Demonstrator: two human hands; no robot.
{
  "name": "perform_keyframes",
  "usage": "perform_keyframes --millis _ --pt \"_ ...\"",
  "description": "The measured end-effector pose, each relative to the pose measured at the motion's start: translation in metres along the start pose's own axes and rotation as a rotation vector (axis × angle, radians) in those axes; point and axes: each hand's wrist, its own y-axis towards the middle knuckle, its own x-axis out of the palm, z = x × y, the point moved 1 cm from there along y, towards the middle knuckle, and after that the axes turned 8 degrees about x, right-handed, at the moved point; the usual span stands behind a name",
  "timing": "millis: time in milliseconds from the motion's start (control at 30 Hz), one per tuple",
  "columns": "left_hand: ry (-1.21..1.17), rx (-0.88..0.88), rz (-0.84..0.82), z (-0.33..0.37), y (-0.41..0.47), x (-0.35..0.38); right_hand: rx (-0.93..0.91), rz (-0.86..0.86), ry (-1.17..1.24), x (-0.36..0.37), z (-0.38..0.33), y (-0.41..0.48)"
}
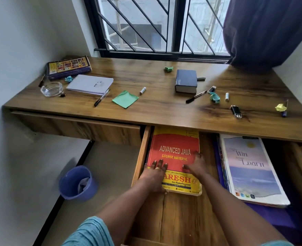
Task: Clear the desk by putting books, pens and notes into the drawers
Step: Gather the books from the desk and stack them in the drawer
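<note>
Right now the left hand (155,172) and right hand (195,166) both press flat, fingers spread and gripping nothing, on the red-and-yellow paperback book (175,151) in the open wooden drawer (141,157), its long axis running straight ahead of the fingertips under the brown wooden counter (164,110).

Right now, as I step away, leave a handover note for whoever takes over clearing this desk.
Left hand and right hand: both flat on the red Java book, holding nothing.
Done: that book and the pale Win Learn book lie in the open drawer.
Left on the desk: colourful book, spiral notebook, blue book, green notes, two black pens, crumpled papers.
</note>
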Motion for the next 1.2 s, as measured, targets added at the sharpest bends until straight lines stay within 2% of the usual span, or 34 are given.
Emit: perform_keyframes --millis 100,200,400,533,600,700,833,1000,1200 --pt "-0.017 -0.075 0.005 0.007 -0.005 0.000 0.030 -0.093 0.019 -0.014 -0.004 0.000" --pt "0.058 -0.116 -0.012 0.010 -0.011 0.005 -0.015 -0.157 -0.074 -0.025 0.000 0.001" --pt "0.127 -0.185 -0.034 0.024 -0.023 -0.001 -0.064 -0.173 -0.330 -0.031 -0.008 -0.029" --pt "0.043 -0.160 -0.038 0.027 -0.036 -0.026 -0.113 -0.154 -0.473 -0.015 -0.016 -0.056" --pt "-0.002 -0.144 0.052 0.023 -0.044 -0.030 -0.160 -0.143 -0.503 0.000 -0.022 -0.071" --pt "-0.018 -0.095 0.273 0.022 -0.056 -0.034 -0.260 -0.103 -0.519 0.020 -0.033 -0.086" --pt "0.056 -0.038 0.506 0.003 -0.079 -0.030 -0.397 -0.044 -0.458 0.044 -0.061 -0.101" --pt "0.007 -0.166 0.546 -0.045 -0.102 -0.034 -0.543 -0.014 -0.462 0.070 -0.113 -0.116" --pt "-0.025 -0.251 0.552 -0.124 -0.130 -0.049 -0.634 -0.024 -0.507 0.117 -0.188 -0.122"
